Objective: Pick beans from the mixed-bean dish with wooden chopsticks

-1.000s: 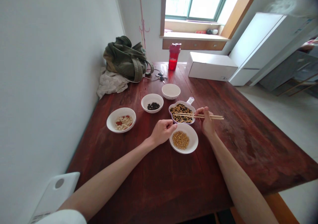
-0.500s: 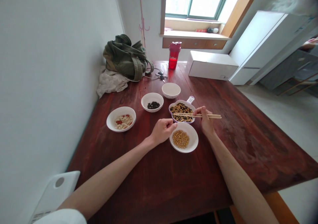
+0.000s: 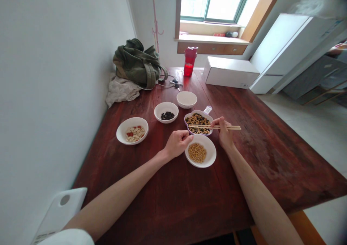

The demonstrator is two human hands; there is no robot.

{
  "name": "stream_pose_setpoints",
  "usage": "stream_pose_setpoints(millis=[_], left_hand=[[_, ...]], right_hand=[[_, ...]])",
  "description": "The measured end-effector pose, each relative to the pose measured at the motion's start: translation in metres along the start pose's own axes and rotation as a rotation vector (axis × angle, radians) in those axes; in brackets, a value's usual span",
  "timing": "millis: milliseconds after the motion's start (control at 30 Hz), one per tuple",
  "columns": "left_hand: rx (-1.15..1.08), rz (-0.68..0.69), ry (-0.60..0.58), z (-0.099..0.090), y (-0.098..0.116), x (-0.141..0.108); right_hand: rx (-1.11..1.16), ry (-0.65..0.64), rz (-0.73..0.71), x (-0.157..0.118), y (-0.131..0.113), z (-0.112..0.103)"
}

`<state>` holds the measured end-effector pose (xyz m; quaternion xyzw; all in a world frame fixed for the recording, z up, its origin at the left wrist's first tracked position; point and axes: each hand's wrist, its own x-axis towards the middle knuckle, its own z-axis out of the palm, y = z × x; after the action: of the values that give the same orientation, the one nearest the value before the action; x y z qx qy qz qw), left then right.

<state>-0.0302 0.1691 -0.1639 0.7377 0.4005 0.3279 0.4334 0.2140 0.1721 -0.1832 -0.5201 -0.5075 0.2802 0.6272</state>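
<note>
My right hand (image 3: 224, 132) grips a pair of wooden chopsticks (image 3: 230, 127), held nearly level. Their tips lie over a purple-rimmed, scalloped dish (image 3: 185, 123) with a short handle. Mixed yellow and black beans (image 3: 197, 118) fill this dish. Just in front of it stands a white bowl (image 3: 210, 157) of yellow soybeans (image 3: 197, 152). My left hand (image 3: 177, 143) is closed at that bowl's left rim, thumb over the edge; its curled fingertips are hidden. Farther left, one white bowl (image 3: 157, 112) contains black beans (image 3: 167, 115), and another (image 3: 120, 132) has pale and reddish pieces.
Behind the dish is a white bowl (image 3: 187, 99) with nothing visible inside. Keys (image 3: 176, 84), a red shaker bottle (image 3: 190, 61), a white box (image 3: 231, 72) and a green bag (image 3: 141, 66) on a cloth (image 3: 121, 91) occupy the table's far end. A wall borders the left side.
The chopstick tips have shifted very slightly within the scalloped dish. Both hands stay in nearly the same place, and the bowls have not moved.
</note>
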Motion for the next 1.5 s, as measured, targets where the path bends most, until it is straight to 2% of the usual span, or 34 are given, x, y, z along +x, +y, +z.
stream_pose_setpoints(millis=[367,867,1100,1500], left_hand=[[-0.011,-0.006,-0.006,0.0,0.001,0.0],[-0.012,-0.003,-0.003,0.0,0.001,0.0],[-0.01,0.003,-0.003,0.0,0.0,0.0],[-0.015,-0.008,-0.007,-0.001,0.001,0.0]], right_hand=[[0.083,0.02,0.035,0.002,0.013,-0.003],[0.005,-0.048,0.023,0.001,0.006,-0.002],[0.05,-0.064,0.011,0.001,0.009,-0.004],[-0.029,-0.073,-0.014,0.0,-0.001,-0.003]])
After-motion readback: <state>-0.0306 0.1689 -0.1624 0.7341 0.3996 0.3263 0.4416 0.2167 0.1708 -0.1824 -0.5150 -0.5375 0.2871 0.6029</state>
